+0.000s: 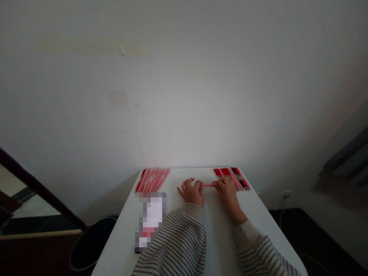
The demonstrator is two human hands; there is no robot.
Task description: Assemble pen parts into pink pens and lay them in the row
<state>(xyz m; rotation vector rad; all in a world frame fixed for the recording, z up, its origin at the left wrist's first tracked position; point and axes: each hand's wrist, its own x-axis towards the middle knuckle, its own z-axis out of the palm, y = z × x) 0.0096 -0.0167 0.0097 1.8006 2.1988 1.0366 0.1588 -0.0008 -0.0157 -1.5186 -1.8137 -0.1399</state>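
Head view: we are pinching a pink pen (207, 185) between both hands, our left hand (192, 193) grasping one end and our right hand (228, 191) the other, just above the tabletop (218, 230). Holding it level, with fingertips near each end, seems best. Loose pink pens (152, 179) are lying beyond our left hand, red-capped pens (233, 177) just beyond our right.

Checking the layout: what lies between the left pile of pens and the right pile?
Head view: the left hand and right hand, holding one pink pen over the white table.
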